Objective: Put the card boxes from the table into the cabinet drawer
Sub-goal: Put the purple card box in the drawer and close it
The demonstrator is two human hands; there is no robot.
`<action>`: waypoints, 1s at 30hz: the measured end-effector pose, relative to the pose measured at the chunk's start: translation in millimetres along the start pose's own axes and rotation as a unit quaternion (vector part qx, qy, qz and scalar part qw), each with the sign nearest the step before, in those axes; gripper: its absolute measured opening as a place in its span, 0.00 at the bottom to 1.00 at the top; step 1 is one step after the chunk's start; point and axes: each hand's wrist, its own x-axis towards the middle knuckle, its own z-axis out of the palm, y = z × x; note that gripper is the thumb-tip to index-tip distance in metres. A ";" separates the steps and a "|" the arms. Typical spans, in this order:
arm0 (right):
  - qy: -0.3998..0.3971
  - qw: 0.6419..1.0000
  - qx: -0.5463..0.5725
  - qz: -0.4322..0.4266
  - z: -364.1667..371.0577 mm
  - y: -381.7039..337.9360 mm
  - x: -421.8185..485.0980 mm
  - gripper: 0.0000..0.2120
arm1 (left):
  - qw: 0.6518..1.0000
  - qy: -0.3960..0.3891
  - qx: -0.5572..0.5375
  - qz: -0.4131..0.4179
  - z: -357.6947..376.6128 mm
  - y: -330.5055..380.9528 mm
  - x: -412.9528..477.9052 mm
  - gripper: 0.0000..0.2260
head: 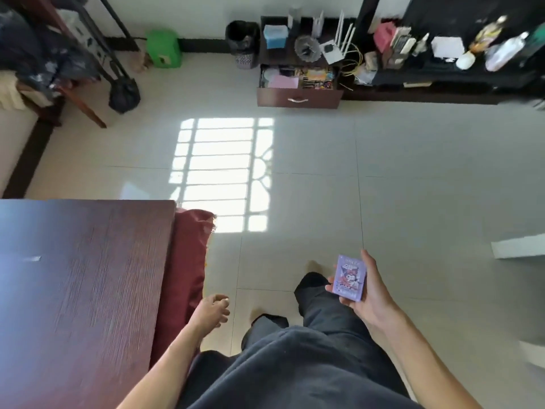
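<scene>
A: Holding one card box (349, 278) in the right hand (365, 293), held out over the tiled floor (413, 172). Purple face up, cartoon print on it; thumb along the far long edge, fingers (331, 280) wrapped under and clamped on the near edge.

B: Left hand (213, 309)?

A: Hanging low beside the counter (82, 290), nothing in it. Its fingers are loosely curled, close together but not closed on anything.

B: Anything left on the counter?

A: Dark wood top, lower left of view, motion-blurred. No boxes that I can make out on the part visible. A red cushioned seat (182, 276) sits just beside its right edge.

B: Drawer?

A: Across the room, at the far wall. Small dark-brown cabinet (295, 59), drawer (299, 98) pulled out, pale handle on its front. Colourful packets and a pink item lie inside; too small to tell which are card boxes. Box and drawer are well apart.

B: Person's position?

A: Standing, dark trousers (309, 364), facing the cabinet, sunlit window pattern on the floor between.
</scene>
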 end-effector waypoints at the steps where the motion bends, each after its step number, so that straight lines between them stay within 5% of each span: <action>1: 0.011 1.000 0.015 -0.006 -10.6 -7.8 4.2 0.38 | 1.000 -0.002 0.017 0.012 5.6 20.0 4.2 0.08; 11: 0.048 0.998 0.041 -0.004 -87.1 -114.7 50.2 0.39 | 0.996 -0.014 0.080 0.025 54.6 134.3 37.1 0.08; 21: 0.040 0.998 0.038 0.004 -80.2 -231.4 129.9 0.41 | 0.987 -0.014 0.158 -0.027 39.2 196.8 93.3 0.09; 30: 0.058 0.995 0.076 0.001 -60.2 -341.0 201.5 0.29 | 0.981 -0.053 0.185 0.020 -6.5 405.4 197.7 0.08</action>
